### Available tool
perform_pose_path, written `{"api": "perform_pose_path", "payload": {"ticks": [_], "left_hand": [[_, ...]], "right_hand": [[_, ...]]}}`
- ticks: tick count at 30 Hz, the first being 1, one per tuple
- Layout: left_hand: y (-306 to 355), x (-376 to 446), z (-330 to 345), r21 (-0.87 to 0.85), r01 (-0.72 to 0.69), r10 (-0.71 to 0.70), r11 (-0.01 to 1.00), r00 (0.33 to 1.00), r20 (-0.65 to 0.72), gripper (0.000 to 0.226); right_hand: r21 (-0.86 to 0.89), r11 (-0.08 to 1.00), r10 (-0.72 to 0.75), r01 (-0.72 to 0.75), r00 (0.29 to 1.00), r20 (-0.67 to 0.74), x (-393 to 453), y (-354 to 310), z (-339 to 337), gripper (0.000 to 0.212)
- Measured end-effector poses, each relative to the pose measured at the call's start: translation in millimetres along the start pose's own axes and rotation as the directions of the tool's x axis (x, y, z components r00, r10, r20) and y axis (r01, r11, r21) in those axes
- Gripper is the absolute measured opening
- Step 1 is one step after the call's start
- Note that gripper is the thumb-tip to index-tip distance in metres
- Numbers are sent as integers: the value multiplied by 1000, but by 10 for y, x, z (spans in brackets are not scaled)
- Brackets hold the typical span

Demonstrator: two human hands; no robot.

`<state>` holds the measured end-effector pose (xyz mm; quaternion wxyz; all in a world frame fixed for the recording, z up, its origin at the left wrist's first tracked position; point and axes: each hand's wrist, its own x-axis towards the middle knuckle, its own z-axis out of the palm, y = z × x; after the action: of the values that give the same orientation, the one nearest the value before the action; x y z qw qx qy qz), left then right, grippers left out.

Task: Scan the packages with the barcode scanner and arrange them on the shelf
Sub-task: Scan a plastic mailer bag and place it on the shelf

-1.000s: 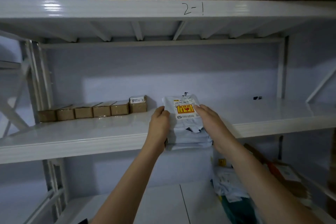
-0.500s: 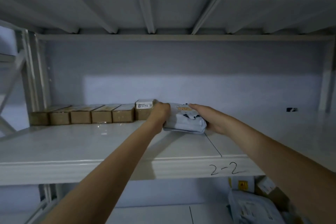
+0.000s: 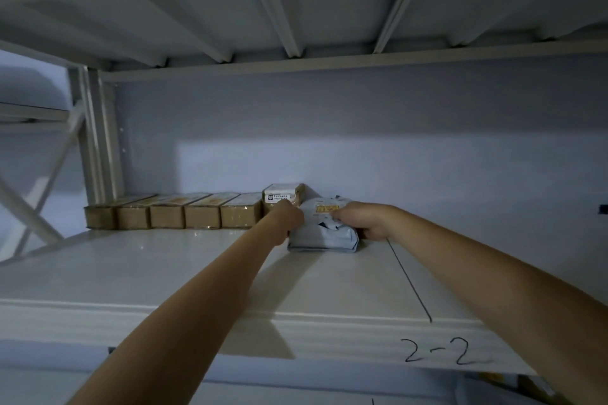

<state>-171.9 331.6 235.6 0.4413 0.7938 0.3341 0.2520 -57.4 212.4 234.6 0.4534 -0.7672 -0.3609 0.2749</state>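
Observation:
A stack of grey plastic mailer packages (image 3: 324,235) with a yellow label on top lies deep on the white shelf (image 3: 197,273) marked 2-2, against the back wall. My left hand (image 3: 286,217) grips its left side and my right hand (image 3: 362,219) grips its right side. The stack sits right next to a row of brown cardboard boxes (image 3: 184,215), touching the last one, a box with a white label (image 3: 282,198). No barcode scanner is in view.
The upper shelf's underside (image 3: 296,10) with its ribs hangs low overhead. A white upright post (image 3: 98,135) stands at the left end of the box row. A small dark object (image 3: 603,208) sits at the far right of the shelf.
Both hands carried the mailer stack from the shelf's front edge to the back and set it beside the box row. The camera came closer and tilted up.

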Motion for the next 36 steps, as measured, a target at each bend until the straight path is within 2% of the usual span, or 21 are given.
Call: {"api": "perform_pose_path", "payload": {"ticks": [6, 11, 15, 17, 19, 22, 25, 28, 30, 33, 36], "left_hand": [[-53, 177, 117, -49, 66, -65, 997, 998, 15, 34], [-101, 319, 106, -93, 61, -57, 994, 997, 44, 34], [-88, 306, 65, -56, 27, -26, 998, 999, 26, 37], [-54, 247, 20, 53, -30, 32, 998, 999, -29, 36], [25, 162, -23, 181, -100, 116, 978, 990, -83, 38], [215, -45, -9, 189, -171, 189, 967, 978, -86, 38], [404, -439, 100, 115, -307, 313, 945, 949, -41, 45], [494, -1020, 332, -84, -428, 428, 900, 904, -16, 42], [521, -1455, 568, -150, -477, 485, 866, 874, 18, 37], [546, -2023, 982, -222, -508, 533, 832, 844, 66, 30], [584, -2508, 1419, -273, -483, 529, 832, 839, 127, 26]], "right_hand": [[24, 999, 25, -24, 999, -34, 148, 12, -32, 38], [-7, 997, 81, -81, 997, -7, 204, -9, -67, 54], [52, 997, 63, -61, 997, -39, 196, 4, -63, 53], [74, 996, 65, -58, 993, -95, 136, -14, -51, 56], [8, 999, 49, -48, 974, -222, 8, -65, -85, 64], [-47, 999, -19, 3, 943, -333, -347, -135, -217, 72], [-101, 989, -145, 111, 886, -441, -828, -68, -390, 61], [-84, 967, -245, 239, 796, -554, -1395, 119, -506, 41], [-6, 953, -246, 303, 761, -601, -1795, 296, -536, 26], [90, 924, -235, 372, 737, -634, -2351, 570, -569, 23], [102, 917, -229, 386, 718, -657, -2904, 886, -677, 19]]}}
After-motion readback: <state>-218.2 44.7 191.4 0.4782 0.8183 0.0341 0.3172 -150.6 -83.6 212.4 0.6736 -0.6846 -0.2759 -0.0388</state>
